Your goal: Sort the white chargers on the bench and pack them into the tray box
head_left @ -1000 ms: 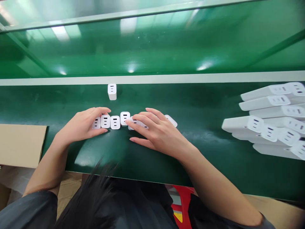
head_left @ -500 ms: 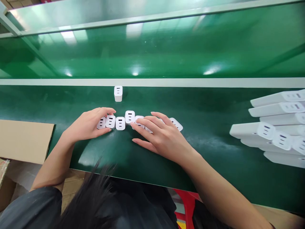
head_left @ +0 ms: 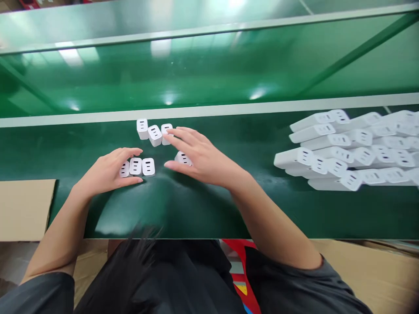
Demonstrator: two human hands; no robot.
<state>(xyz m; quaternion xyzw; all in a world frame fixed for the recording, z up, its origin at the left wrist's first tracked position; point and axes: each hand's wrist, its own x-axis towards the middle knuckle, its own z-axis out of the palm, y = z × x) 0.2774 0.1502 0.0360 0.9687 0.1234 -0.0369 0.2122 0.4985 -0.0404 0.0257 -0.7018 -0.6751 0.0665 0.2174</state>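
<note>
White charger plugs with slotted faces lie on the green bench. My left hand is curled round the left end of a short row, its thumb in front and fingers behind. Beside its fingertips sit a middle charger and a right-hand charger. My right hand has its fingers spread, the fingertips touching a charger in the back group. Between its thumb and fingers is another charger, partly hidden. The back group also holds a tilted charger and an upright charger.
Many white chargers lie in stacked rows at the right of the green bench. A flat cardboard sheet lies at the left. A pale strip runs along the back, below a green panel.
The row has split: two chargers now stand at the back beside the lone one. My right hand has moved back and left over them. The view has shifted right.
</note>
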